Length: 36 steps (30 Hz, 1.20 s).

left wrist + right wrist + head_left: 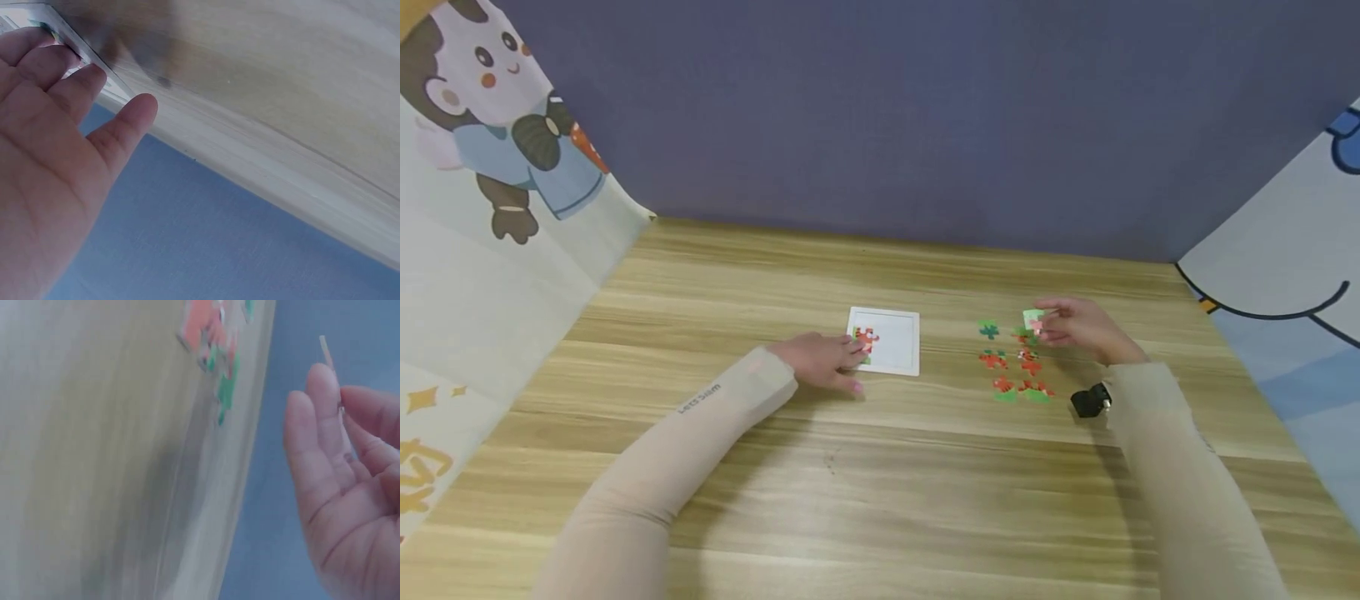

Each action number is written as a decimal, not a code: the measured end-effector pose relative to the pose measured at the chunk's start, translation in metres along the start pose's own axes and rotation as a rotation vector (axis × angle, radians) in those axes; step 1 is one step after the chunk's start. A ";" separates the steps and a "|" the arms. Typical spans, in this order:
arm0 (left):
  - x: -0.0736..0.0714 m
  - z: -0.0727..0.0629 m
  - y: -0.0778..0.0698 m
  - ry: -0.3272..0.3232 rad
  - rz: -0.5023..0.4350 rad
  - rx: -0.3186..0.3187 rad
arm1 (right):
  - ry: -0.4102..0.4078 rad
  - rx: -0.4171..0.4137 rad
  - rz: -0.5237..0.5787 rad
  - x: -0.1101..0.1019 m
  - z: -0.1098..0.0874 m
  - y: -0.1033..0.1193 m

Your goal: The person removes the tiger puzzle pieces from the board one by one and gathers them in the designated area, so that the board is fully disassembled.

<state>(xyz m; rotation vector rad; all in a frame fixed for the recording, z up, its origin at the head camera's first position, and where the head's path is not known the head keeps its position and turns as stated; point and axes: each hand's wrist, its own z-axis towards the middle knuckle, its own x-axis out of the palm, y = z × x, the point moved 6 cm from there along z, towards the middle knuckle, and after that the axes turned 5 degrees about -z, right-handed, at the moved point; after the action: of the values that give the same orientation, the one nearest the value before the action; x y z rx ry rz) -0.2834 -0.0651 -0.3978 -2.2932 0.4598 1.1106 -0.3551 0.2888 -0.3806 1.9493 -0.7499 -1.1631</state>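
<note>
A white square puzzle tray (897, 343) lies on the wooden table, with a few red and green puzzle pieces (866, 336) fitted along its left side. My left hand (820, 360) rests with fairly straight fingers on the tray's left edge, partly covering those pieces; the left wrist view shows the palm (50, 156) and fingers over the tray. Off to the right, my right hand (1078, 325) pinches a light green and pink puzzle piece (1032, 319) between thumb and fingers, raised above the table. The right wrist view shows that piece (325, 350) edge-on.
Several loose red and green puzzle pieces (992, 360) lie in rough rows right of the tray, below and left of the right hand. A small black object (1088, 402) is near the right sleeve. A dark blue panel (880, 125) stands behind the table (880, 500).
</note>
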 end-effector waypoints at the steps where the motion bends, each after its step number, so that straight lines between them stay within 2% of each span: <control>1: 0.000 0.000 0.000 -0.003 0.003 0.000 | -0.006 -0.001 -0.005 -0.002 -0.001 -0.001; 9: 0.001 0.000 0.001 -0.022 0.014 0.006 | -0.071 0.012 -0.046 -0.020 -0.007 -0.011; 16: 0.000 0.001 0.000 -0.035 0.027 0.005 | -0.106 0.034 -0.124 -0.027 -0.008 -0.015; 22: -0.003 0.001 -0.003 -0.041 0.031 0.039 | -0.111 0.061 -0.177 -0.029 -0.008 -0.019; 27: -0.006 0.001 -0.005 -0.081 0.021 0.100 | -0.103 0.087 -0.182 -0.031 -0.006 -0.022; 29: -0.008 0.001 -0.004 -0.099 -0.010 0.105 | -0.102 0.094 -0.195 -0.031 -0.005 -0.022; 36: -0.017 0.004 0.013 -0.142 -0.113 0.001 | -0.100 0.100 -0.210 -0.029 -0.003 -0.023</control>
<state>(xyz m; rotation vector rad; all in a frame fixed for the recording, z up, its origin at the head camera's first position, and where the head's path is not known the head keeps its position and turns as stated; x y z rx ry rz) -0.3028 -0.0716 -0.3908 -2.1927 0.2716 1.2054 -0.3621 0.3251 -0.3850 2.1048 -0.6789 -1.3807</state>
